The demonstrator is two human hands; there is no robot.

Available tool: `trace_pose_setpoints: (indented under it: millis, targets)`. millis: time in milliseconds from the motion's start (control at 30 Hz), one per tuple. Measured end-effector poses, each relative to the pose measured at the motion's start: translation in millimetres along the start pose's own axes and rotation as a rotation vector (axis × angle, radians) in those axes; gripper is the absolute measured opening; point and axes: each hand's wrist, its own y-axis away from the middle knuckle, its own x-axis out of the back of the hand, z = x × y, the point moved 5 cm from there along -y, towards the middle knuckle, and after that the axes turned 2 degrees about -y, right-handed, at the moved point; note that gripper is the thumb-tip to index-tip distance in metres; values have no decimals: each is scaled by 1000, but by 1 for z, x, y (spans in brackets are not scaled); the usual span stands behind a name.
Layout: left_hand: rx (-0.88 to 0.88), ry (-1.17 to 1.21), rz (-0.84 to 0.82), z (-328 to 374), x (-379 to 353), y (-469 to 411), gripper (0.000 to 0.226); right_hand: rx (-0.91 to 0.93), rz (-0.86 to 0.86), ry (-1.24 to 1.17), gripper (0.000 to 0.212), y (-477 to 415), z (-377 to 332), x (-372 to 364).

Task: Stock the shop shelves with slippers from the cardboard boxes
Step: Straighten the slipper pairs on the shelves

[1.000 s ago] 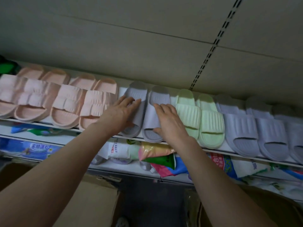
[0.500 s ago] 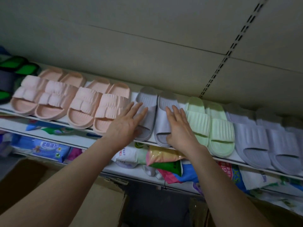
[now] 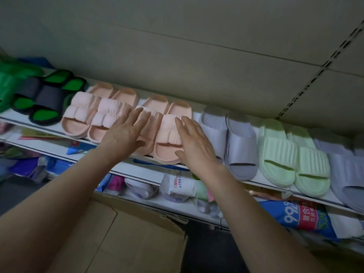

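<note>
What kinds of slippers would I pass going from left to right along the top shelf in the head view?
black-and-green slippers → first pink pair → second pink pair → grey-lilac pair → pale green pair → lilac pair at the right edge

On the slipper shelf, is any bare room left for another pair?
Hardly. One narrow white sliver of shelf shows between the lavender pair and the pink pair at the left hand and right hand. Elsewhere slippers crowd side by side, from black-green pair to pale green pair.
</note>
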Motion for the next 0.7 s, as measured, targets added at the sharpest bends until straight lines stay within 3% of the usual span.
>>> trace_pose_setpoints:
  millis: [167, 300, 700]
  targets:
    - [-56, 41, -107, -28, -7, -22, 94, -140, -114, 89, 91, -37, -9, -18]
    - [-102, 79, -92, -43, -15, -28, 80, -200, -80, 93, 91, -38, -11, -15]
    - [-73, 49, -72, -38, -17, -29, 77, -293, -35, 130, 89, -42, -11, -28]
